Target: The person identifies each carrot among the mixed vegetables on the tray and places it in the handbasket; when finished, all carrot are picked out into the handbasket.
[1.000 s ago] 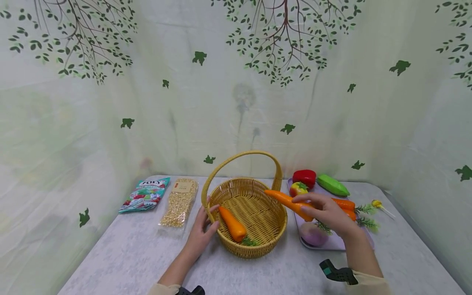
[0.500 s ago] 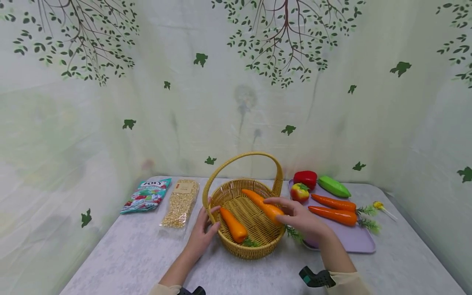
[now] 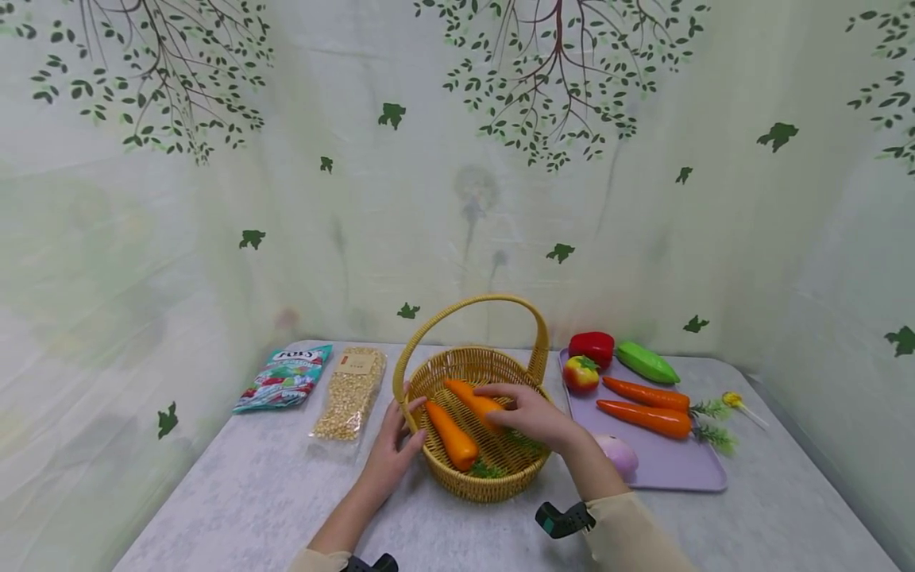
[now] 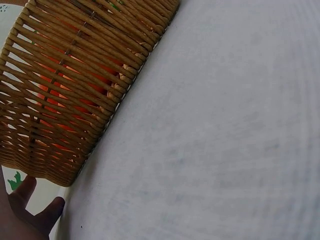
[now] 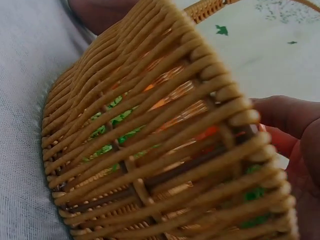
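Observation:
In the head view, my right hand (image 3: 529, 415) reaches over the right rim of a wicker basket (image 3: 529, 470) and holds an orange carrot (image 3: 466, 395) between thumb and fingers. That carrot lies low inside the basket, beside a second carrot (image 3: 452, 435). My left hand (image 3: 389, 453) rests against the basket's left side near the handle base, fingers spread. The left wrist view shows this hand (image 4: 30, 215) at the woven wall (image 4: 65, 95), carrots showing through the gaps. In the right wrist view, the wall (image 5: 150, 115) hides most of what the right hand (image 5: 300, 135) holds.
Right of the basket, a purple tray (image 3: 686, 469) bears two carrots (image 3: 646, 405), a red pepper (image 3: 592, 348), a small red-yellow fruit (image 3: 581, 375), a green vegetable (image 3: 646, 361) and a pale purple piece (image 3: 616, 457). Leftward lie a grain bag (image 3: 349, 395) and a teal packet (image 3: 284, 379).
My right hand has carried its carrot leftward from above the tray, over the rim and down into the basket. The left hand has stayed at the basket's side.

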`<state>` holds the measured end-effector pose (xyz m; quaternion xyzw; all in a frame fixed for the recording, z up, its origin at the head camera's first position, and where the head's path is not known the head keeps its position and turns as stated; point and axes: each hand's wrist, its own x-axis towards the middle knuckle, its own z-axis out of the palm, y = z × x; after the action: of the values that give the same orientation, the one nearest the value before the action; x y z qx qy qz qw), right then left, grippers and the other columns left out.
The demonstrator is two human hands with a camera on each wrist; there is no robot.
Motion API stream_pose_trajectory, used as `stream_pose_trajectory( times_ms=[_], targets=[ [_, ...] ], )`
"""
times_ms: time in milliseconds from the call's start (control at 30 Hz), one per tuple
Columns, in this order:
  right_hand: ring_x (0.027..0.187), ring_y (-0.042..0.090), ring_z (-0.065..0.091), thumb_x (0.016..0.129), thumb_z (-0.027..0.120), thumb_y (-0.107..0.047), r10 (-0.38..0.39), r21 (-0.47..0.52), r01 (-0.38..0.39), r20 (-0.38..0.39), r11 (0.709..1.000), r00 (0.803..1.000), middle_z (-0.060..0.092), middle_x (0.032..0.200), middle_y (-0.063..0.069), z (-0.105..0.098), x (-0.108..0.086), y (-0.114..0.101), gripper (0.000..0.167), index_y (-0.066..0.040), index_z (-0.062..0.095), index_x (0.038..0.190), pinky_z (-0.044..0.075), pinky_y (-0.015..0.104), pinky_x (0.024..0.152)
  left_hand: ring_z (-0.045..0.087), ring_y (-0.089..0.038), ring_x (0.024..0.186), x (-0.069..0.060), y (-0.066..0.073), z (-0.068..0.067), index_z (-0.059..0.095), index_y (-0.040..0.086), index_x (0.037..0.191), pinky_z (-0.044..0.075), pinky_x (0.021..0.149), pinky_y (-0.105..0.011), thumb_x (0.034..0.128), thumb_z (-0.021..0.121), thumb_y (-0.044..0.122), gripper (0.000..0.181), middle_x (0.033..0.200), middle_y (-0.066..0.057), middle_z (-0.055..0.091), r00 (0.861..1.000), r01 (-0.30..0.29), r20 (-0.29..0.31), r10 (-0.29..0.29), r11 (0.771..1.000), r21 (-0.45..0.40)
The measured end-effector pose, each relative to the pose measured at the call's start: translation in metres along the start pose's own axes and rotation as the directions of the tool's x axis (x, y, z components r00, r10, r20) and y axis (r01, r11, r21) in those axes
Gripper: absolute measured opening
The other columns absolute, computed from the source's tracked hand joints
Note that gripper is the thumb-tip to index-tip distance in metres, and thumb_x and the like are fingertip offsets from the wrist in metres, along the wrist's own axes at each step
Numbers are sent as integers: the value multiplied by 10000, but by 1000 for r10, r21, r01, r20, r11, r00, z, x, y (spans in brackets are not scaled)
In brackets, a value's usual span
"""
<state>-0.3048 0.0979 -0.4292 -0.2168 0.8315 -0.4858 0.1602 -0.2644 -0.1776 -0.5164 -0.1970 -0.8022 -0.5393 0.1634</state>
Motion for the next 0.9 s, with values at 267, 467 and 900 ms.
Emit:
stream_pose_trajectory(
  times_ms=[267,467,900],
  targets=[
    [1269,269,539,932,683,-243,-55,-109,60,46,992,997,628,1364,39,14,16,7,392,-195,641,1319,421,541,1086,228,-389,1515,1,5,-1,479,240,1458,435,1095,-381,995,580,157,482,1689,-95,127,1000,7,16,-7,1000,-6],
    [1221,242,547,905,717,-218,-64,-184,80,87,980,994,637,1340,23,17,15,6,405,-192,645,1303,417,529,1089,210,-365,1528,1,7,-2,470,259,1463,423,1109,-446,993,579,145,496,1691,-73,129,999,39,20,-39,999,3],
    [1157,239,599,878,747,-252,2,-231,28,128,973,992,662,1277,55,18,11,5,492,-151,615,1342,472,505,1048,211,-354,1530,0,5,-1,450,299,1467,411,1110,-515,999,574,179,498,1695,-51,115,999,37,25,-37,999,1]
  ],
)
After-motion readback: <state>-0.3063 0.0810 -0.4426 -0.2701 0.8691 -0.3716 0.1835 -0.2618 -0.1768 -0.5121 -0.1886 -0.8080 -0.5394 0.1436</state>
